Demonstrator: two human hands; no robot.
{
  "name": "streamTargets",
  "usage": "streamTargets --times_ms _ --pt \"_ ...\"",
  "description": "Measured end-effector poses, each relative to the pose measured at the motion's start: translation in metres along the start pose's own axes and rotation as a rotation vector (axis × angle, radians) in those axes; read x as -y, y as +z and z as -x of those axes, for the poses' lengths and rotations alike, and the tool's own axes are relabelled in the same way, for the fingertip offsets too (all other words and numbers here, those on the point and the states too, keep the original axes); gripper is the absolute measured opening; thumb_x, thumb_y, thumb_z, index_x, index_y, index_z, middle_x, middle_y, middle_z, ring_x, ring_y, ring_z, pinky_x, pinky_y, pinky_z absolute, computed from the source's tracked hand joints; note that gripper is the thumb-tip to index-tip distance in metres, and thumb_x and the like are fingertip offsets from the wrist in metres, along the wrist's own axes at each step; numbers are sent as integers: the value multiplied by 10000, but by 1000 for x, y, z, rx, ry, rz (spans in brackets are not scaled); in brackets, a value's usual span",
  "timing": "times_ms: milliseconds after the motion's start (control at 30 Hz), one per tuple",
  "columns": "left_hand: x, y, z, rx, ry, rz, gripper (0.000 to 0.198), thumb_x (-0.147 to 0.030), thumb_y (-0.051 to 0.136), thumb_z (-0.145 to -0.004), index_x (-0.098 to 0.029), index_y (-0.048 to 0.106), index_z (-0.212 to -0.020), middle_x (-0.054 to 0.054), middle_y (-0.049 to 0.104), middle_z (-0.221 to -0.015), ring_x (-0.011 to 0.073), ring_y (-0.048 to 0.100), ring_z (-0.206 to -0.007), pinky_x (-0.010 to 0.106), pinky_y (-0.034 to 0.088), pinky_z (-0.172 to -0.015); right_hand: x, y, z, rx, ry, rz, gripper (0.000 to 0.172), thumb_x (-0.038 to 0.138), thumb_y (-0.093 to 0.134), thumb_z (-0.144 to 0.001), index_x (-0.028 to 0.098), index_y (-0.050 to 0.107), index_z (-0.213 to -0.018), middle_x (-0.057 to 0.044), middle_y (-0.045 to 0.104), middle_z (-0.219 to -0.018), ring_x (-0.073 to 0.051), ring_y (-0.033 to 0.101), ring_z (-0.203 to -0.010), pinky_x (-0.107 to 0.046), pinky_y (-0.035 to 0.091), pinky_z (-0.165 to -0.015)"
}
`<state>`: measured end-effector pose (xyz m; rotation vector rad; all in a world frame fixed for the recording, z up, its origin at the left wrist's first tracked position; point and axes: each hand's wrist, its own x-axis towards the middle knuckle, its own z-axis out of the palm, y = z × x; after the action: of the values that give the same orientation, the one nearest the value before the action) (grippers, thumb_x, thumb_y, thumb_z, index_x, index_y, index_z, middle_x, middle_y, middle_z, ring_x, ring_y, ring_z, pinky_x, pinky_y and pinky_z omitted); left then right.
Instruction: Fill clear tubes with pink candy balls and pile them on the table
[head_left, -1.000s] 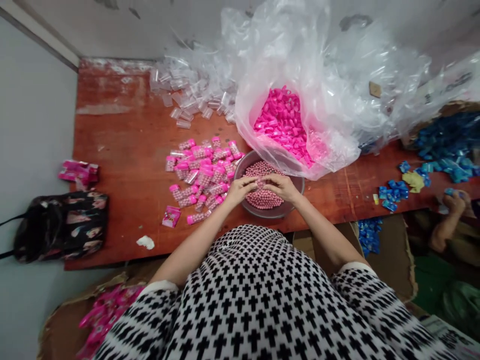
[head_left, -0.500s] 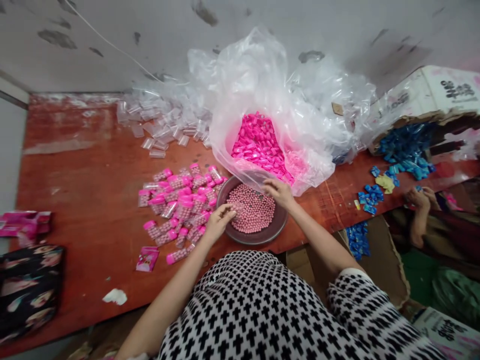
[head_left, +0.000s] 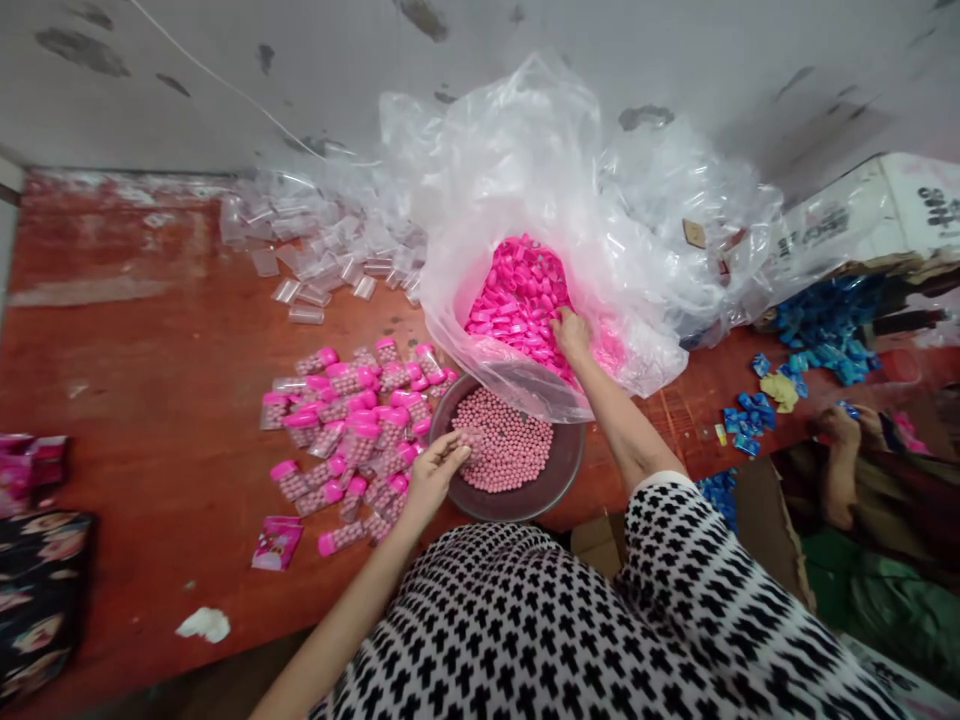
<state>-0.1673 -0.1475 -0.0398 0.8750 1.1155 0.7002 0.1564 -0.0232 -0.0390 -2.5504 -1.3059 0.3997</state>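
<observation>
My left hand is closed, fingertips pinching a small clear bottle with pink beads in it. It holds this bottle over the left part of a dark bowl of loose pink beads. My right hand reaches into an open plastic bag, its bent fingers down among bright pink caps. Whatever those fingertips grip is hidden. Left of the bowl lies a pile of capped, bead-filled bottles.
Clear empty bottles lie at the back left. A pink packet, a white scrap and a floral bag are on the left. To the right are blue packets, a carton and another person's hands.
My right hand has moved from above the bowl's edge up into the bag, among the caps. The left hand still holds the bottle over the bowl. The whole view has shifted slightly.
</observation>
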Motion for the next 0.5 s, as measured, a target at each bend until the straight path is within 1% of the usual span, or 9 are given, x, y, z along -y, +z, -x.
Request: streamTargets --times_ms 67,100,167,233,267,300,367,433,500 --pt "-6 3 -4 -6 3 26 515 -526 714 -651 -167 654 -1015 86 710 -995 212 677 -854 368 570 -769 -5 -8 11 -3 -76 -244 296 299 536 -835 149 620 -1076 -99 676 -1005 -209 613 -920 -345 462 -834" --pt "-11 7 -6 -2 11 40 510 -531 707 -659 -166 654 -1011 87 709 -1002 215 679 -855 369 573 -764 -6 -12 20 32 -109 -394 298 311 563 -811 151 622 -1056 -77 677 -968 -189 617 -864 -326 477 -798" --pt "-22 17 -9 24 44 69 496 -527 694 -681 -162 651 -1015 93 704 -1021 221 679 -875 371 575 -761 -4 -20 45 172 -143 -683 312 346 629 -750 155 622 -996 -34 669 -848 -155 609 -723 -294 496 -694" --pt "-34 30 -12 68 100 101 472 -509 673 -716 -160 646 -1033 101 695 -1056 226 670 -931 371 570 -785 5 -26 78 332 -153 -864 310 375 696 -685 162 624 -898 -1 642 -737 -132 580 -621 -275 487 -615" --pt "-39 36 -14 93 123 117 458 -496 663 -733 -162 643 -1045 102 693 -1062 226 664 -956 371 566 -800 11 -29 97 383 -168 -900 301 380 724 -659 167 623 -847 5 634 -708 -128 572 -605 -272 481 -602" --pt "-43 41 -15 110 146 136 447 -485 660 -741 -165 639 -1052 98 694 -1059 222 660 -970 369 560 -818 17 -31 115 406 -198 -905 292 382 744 -643 171 623 -806 2 635 -705 -129 571 -613 -273 478 -607" --pt "-46 47 -15 114 176 170 439 -478 669 -733 -170 634 -1043 85 699 -1035 215 664 -954 370 555 -830 30 -36 150 389 -285 -856 279 388 761 -637 179 628 -766 -17 658 -760 -142 581 -666 -289 481 -651" --pt "-45 47 -13 100 183 176 440 -486 666 -731 -172 628 -1037 75 701 -1011 207 675 -906 374 559 -813 38 -40 178 365 -364 -800 279 402 764 -645 189 636 -772 -34 676 -836 -156 591 -719 -311 486 -701" --pt "-43 45 -8 88 187 157 432 -495 650 -743 -172 625 -1029 73 701 -992 200 681 -860 372 566 -783 40 -41 197 389 -384 -814 283 431 744 -670 193 636 -778 -35 680 -843 -160 596 -728 -325 493 -725"
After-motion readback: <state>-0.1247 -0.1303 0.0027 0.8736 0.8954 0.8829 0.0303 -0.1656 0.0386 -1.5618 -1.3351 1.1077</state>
